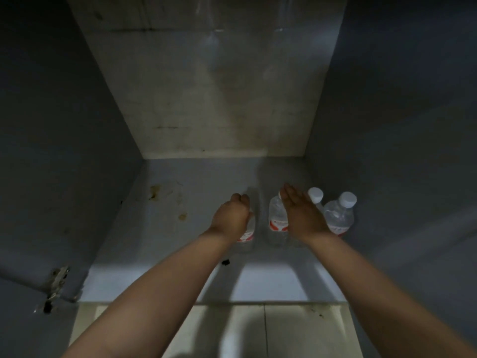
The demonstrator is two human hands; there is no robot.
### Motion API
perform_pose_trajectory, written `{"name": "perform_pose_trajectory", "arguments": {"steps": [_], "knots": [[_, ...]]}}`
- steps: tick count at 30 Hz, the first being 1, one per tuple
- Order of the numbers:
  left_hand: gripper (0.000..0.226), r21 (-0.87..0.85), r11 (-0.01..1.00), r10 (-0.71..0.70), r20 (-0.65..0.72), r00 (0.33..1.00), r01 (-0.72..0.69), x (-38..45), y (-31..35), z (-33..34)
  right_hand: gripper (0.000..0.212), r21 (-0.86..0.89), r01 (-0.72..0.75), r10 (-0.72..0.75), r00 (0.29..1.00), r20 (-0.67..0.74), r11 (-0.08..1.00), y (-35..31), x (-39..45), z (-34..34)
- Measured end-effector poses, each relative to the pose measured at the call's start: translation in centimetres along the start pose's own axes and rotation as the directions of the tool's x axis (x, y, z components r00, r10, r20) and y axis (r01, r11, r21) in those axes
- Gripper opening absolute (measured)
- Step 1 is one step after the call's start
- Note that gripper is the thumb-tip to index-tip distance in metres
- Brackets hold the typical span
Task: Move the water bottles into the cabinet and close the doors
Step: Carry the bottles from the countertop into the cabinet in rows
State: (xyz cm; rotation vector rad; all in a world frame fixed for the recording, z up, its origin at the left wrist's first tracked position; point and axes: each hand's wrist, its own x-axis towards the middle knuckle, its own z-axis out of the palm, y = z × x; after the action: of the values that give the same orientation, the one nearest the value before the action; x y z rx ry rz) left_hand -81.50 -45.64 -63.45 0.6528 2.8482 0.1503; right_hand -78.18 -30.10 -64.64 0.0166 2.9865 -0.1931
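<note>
Four clear plastic water bottles with white caps and red labels are standing inside the grey cabinet; the left hand is grasping one, the right hand is lying released; door-closing is remaining.

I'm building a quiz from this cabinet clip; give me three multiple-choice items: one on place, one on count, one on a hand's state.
1. Where do the water bottles stand?
A. cabinet floor, right of centre
B. outside on the tiles
C. against the left wall

2. How many bottles show?
A. two
B. four
C. six

3. What is the left hand doing?
A. hanging idle
B. gripping a bottle
C. pulling the hinge

Key: 1 A, the bottles stand on the cabinet floor; 2 B, four show, two partly hidden behind hands; 3 B, the left hand curls round a bottle, while the right hand is flat.
</note>
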Motion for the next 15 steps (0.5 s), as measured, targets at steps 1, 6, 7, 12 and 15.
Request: {"name": "perform_pose_trajectory", "arguments": {"steps": [1, 6, 7, 12, 15], "knots": [[0.038, -0.007, 1.000, 0.014, -0.009, 1.000, -0.014, 0.7, 0.4, 0.0, 0.066, 0.005, 0.004, -0.004, 1.000, 0.005, 1.000, 0.1, 0.1, 0.1], [0.035, -0.055, 0.997, 0.047, -0.007, 0.999, -0.047, 3.5, 2.3, -0.2, 0.066, 0.063, 0.029, -0.030, 0.999, 0.013, 0.998, 0.5, 0.2, 0.1], [0.035, -0.061, 0.997, 0.048, -0.008, 0.999, -0.049, 3.8, 2.5, -0.2, 0.066, 0.073, 0.031, -0.031, 0.999, 0.010, 0.997, 0.6, 0.2, 0.0], [0.040, -0.104, 0.994, 0.036, -0.005, 0.999, -0.037, 4.3, 2.2, -0.4, 0.065, 0.102, 0.029, -0.030, 0.999, 0.012, 0.994, 0.5, 0.1, -0.1], [0.042, -0.151, 0.988, 0.044, 0.023, 0.999, -0.041, 4.5, 2.1, -0.7, 0.070, 0.117, 0.023, -0.024, 1.000, 0.012, 0.993, 0.3, -0.1, -0.2]]}}
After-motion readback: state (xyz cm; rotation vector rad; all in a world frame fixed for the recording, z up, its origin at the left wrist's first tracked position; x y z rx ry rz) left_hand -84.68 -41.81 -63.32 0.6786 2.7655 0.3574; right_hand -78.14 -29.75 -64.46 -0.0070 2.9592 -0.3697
